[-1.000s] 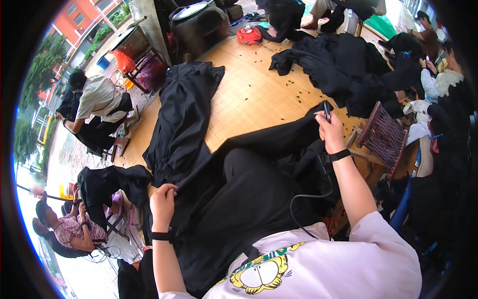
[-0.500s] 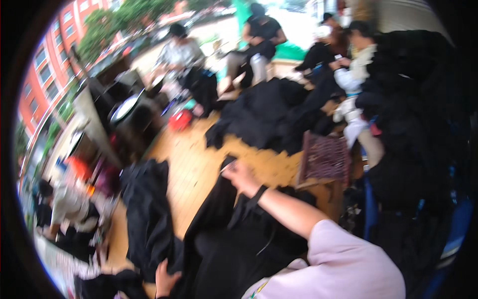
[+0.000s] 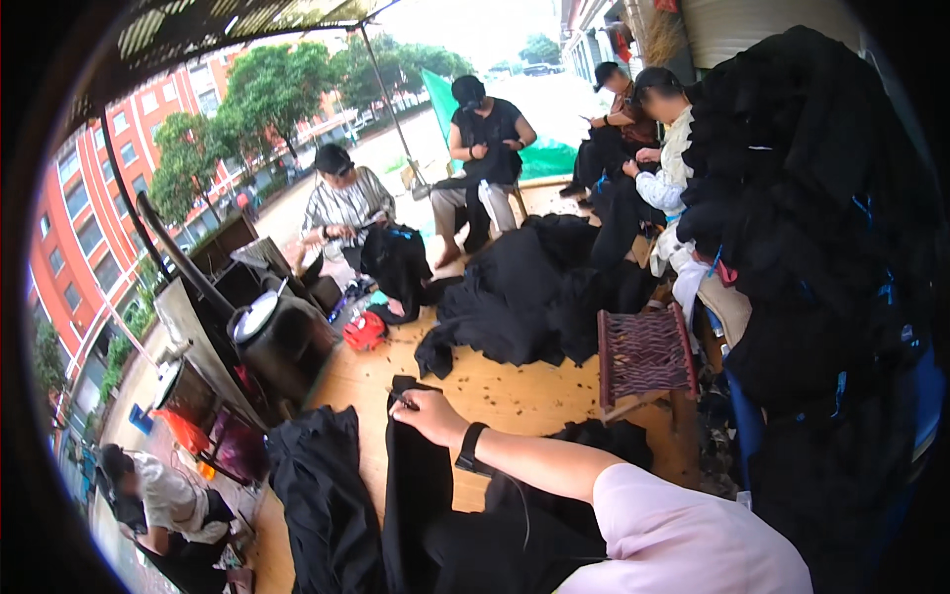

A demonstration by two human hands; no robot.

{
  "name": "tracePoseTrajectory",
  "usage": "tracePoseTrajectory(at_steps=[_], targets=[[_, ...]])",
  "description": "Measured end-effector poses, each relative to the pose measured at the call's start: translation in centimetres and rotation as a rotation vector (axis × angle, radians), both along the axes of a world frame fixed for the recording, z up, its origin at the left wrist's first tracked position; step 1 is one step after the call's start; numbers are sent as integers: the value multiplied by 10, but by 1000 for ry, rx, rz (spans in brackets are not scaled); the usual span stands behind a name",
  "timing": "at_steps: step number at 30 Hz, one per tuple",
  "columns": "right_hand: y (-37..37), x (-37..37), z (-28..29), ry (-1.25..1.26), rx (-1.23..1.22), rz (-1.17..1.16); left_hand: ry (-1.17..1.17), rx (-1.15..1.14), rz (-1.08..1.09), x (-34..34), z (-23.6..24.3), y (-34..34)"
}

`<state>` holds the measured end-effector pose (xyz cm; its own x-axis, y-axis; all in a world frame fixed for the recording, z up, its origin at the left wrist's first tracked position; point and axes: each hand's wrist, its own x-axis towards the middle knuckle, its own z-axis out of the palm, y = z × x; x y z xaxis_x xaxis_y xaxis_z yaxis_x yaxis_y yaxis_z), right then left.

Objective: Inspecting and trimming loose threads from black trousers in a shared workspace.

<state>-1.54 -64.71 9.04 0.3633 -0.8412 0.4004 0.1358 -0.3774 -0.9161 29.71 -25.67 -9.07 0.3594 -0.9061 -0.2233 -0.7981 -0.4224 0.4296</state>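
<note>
My right hand (image 3: 430, 417), with a dark band on its wrist, is closed at the far end of a long black garment piece (image 3: 418, 485). Its fingers pinch the cloth near the top edge, and a small dark thing at the fingertips is too small to name. The piece runs back toward me into more black cloth (image 3: 505, 554) in front of my body. A thin pale thread (image 3: 525, 510) lies over this cloth below my forearm. To the left is another folded black garment (image 3: 327, 495), apart from my right hand. My left hand is out of the picture.
A heap of black garments (image 3: 524, 287) lies ahead on the tan floor (image 3: 495, 396). At right stand a low woven stool (image 3: 645, 358) and a tall black clothing pile (image 3: 811, 247). A red object (image 3: 365, 332) and a metal drum (image 3: 282, 337) are at left. Several people sit around, handling dark cloth.
My view has tilted up and steadied. My right hand, still on the cloth, appears lower and farther left. My left hand, earlier open on the cloth at the lower edge, has left the picture.
</note>
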Motion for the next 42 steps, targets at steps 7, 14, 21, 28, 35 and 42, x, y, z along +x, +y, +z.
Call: tracePoseTrajectory(at_steps=[7, 14, 21, 28, 35, 42], targets=[[-10, -10, 24, 40, -25, -70, -93, -290, 191, -29, 91, 8], [38, -80, 15, 14, 122, 69, -170, -732, 565, -75, 219, 60], [139, -197, -19, 257, 762, 254, 390, -415, 755, -151, 267, 171], [183, -225, -109, 146, 1097, 187, -13, 142, 346, -168, 198, 174], [168, -228, -167, 174, 1439, 55, -181, -76, 394, -188, 207, 83], [170, -212, -141, 59, 1363, 136, -62, 121, 0, -237, 147, 41]])
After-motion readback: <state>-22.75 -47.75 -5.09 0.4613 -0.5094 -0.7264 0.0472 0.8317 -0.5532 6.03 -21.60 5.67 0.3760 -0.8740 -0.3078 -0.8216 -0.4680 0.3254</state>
